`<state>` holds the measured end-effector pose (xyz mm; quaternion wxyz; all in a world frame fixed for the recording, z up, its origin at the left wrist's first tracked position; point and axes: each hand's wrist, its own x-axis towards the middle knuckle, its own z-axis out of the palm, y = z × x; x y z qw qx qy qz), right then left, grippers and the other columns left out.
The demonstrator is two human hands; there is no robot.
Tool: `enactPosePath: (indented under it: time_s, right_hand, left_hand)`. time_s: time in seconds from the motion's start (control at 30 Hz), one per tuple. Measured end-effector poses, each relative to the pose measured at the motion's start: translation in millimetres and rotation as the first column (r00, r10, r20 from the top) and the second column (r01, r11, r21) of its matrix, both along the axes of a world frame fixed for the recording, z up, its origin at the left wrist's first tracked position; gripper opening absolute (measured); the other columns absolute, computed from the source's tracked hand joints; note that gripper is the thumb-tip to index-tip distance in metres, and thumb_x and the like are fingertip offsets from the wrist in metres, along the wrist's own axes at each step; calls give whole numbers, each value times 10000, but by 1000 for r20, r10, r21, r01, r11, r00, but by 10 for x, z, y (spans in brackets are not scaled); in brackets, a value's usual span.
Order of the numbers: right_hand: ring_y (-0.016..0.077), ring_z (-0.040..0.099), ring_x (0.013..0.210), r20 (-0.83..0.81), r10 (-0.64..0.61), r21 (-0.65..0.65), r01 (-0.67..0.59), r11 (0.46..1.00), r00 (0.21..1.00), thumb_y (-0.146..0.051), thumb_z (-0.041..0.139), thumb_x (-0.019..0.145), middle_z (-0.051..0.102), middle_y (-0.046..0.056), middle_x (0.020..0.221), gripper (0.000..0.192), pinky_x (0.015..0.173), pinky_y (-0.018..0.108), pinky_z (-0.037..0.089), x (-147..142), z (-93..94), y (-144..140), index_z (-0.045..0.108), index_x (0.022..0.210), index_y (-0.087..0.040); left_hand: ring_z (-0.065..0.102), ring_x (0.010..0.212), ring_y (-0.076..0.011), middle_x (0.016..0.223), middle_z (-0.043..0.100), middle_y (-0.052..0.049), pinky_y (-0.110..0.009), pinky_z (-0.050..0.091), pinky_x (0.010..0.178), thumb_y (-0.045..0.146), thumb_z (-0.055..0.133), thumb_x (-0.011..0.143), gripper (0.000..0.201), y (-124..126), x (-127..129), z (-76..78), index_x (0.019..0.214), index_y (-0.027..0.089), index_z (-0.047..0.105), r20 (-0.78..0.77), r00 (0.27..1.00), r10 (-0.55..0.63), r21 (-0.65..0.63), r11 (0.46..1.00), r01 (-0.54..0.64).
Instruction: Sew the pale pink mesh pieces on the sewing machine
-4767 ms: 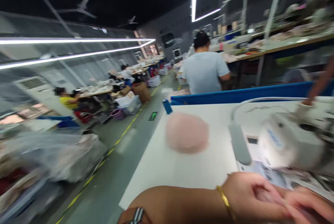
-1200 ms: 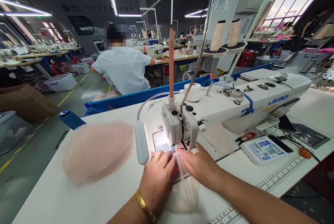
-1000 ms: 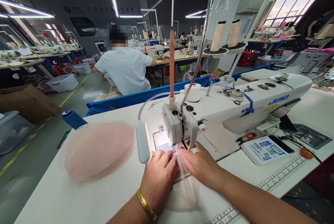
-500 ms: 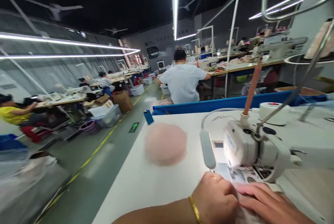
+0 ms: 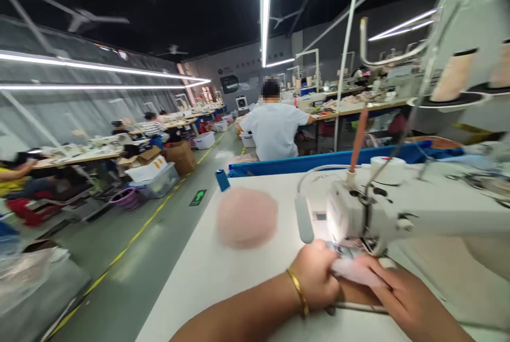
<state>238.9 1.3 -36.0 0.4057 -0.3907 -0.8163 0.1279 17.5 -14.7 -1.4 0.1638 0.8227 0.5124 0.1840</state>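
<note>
Worktable (image 5: pixel 207 273) in white, sewing machine (image 5: pixel 424 209), grey floor (image 5: pixel 159 246), tube lights (image 5: pixel 265 23)

White table (image 5: pixel 219 273) carries sewing machine (image 5: pixel 414 205), pink pile (blurred) (image 5: pixel 247 218).

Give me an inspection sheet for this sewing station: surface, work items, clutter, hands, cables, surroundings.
Surface: white tabletop, bearing the sewing machine.
Work items: pink fabric between the hands, close to the needle area; pale pink pile on the table, blurred.
Clutter: blue spool at the far corner; white cone beyond the machine head.
Hands: left hand closed on the fabric; right hand touching it, exact grip unclear.
Cables: the lamp has a curved neck; loose cords, nothing seen.
Surroundings: seated co-worker ahead; aisle with yellow floor line to the left.
</note>
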Motion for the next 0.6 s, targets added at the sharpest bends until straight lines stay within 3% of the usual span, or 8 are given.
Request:
enactPosePath:
  time_s: [0.1,0.2,0.27,0.37,0.6]
  right_hand:
    - [257,754,852,-80,-19,-168,5,986,997,-394,446,1008,801,58,924,332,769,324,598,-107,259,-62,744,956,-256]
    - [241,735,792,-153,-60,-267,17,963,986,-363,467,979,768,61,847,281,704,310,564,-172,386,-32,701,924,-218]
    - [224,710,748,-184,-51,-284,-3,959,982,-369,462,993,747,55,803,295,679,302,536,-188,410,-10,681,879,-209]
    - [204,686,722,-200,-30,-277,-27,960,979,-376,444,1018,732,44,777,333,678,293,515,-196,410,-7,662,833,-207]
    - [200,656,728,-209,-8,-206,-36,978,978,-356,453,1026,706,47,795,311,683,299,492,-183,397,-6,664,854,-206]
  left_hand:
    - [605,878,-214,886,614,-42,-282,497,776,77,587,623,187,68,-11,73,760,201,612,103,994,-30,-62,997,37]
    - [608,868,-217,889,602,-37,-286,499,753,158,633,675,114,178,-35,92,782,197,644,188,981,-45,-121,990,69]
    - [612,854,-215,889,616,-38,-296,503,758,223,632,741,40,237,-50,88,766,198,650,218,975,-41,-144,987,73]
    - [622,830,-211,843,622,-33,-306,502,764,246,571,823,131,275,-62,83,726,202,647,234,972,-32,-149,987,68]
    - [626,813,-202,828,624,-25,-299,497,744,230,602,801,103,260,-38,68,734,211,678,256,967,-8,-143,989,46]
